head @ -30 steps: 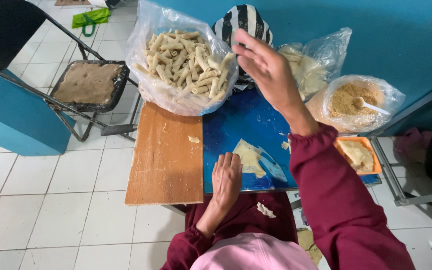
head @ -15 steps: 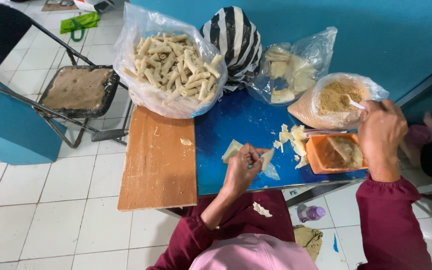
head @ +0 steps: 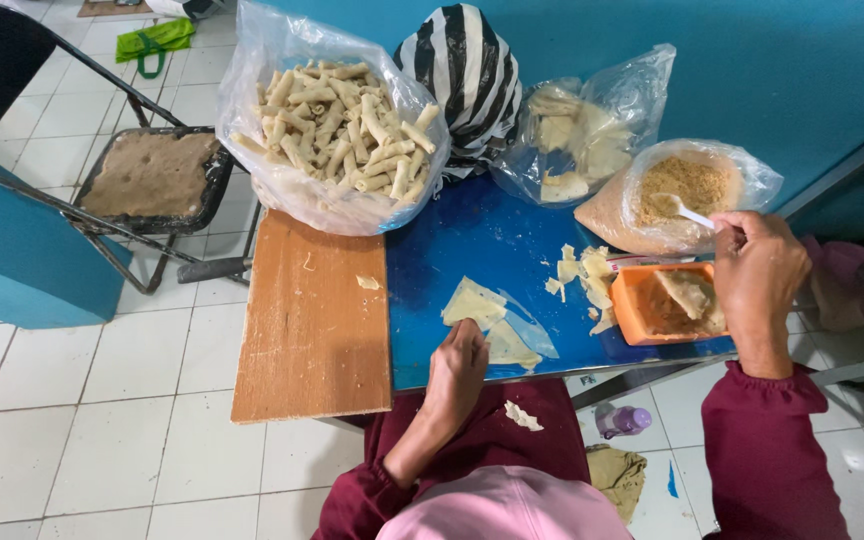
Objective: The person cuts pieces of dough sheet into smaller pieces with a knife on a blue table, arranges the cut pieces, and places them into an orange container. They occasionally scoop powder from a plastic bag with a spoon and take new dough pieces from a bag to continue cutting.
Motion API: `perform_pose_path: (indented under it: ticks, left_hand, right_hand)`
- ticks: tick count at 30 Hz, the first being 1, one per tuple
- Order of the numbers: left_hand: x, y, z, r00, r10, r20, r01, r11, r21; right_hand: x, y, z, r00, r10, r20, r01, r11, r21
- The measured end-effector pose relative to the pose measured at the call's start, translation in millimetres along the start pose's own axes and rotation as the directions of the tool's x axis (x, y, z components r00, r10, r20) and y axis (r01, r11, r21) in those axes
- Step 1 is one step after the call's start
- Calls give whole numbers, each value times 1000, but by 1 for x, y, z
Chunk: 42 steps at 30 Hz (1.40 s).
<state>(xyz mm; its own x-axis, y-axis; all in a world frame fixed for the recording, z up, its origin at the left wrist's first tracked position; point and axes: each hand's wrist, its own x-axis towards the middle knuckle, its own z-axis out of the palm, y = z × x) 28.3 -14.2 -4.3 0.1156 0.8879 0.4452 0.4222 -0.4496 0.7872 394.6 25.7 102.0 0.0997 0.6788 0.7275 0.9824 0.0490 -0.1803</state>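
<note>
Two hands at work: right hand [head: 757, 275] grips a white spoon [head: 690, 211] in the filling bag [head: 652, 200] at the blue table [head: 472, 245]'s far right corner; left hand [head: 457, 365] presses a wrapper sheet [head: 472, 305] at the near edge.

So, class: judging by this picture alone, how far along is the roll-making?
Done: a bag of finished rolls. In hand: the left hand rests on a flat wrapper, while the right hand holds a white spoon in the filling bag. Left: a bag of wrappers.

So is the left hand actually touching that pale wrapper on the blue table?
Touching. The head view shows the left hand with its fingertips pressed onto the near edge of the pale wrapper, which lies flat on the blue table; no gap shows between them.
</note>
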Motion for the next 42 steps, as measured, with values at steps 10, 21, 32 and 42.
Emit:
perform_pose_path:
  ticks: [10, 21, 32, 42]
  left_hand:
    - [-5, 13, -20, 997, -73, 11, 72, 995, 65]
    - [-16, 10, -22, 994, -107, -38, 109, 993, 46]
    - [-20, 13, -28, 996, -71, -57, 69, 997, -43]
    - [-9, 12, -23, 995, -103, 14, 104, 986, -132]
  right_hand:
    - [5, -1, -15, 964, 244, 109, -267, 894, 359]
    - [-51, -58, -9, 907, 204, 367, -410, 625, 664]
    - [-123, -141, 17, 957, -86, 278, -110, 777, 620]
    - [-153, -132, 21, 934, -357, -15, 324, 830, 455]
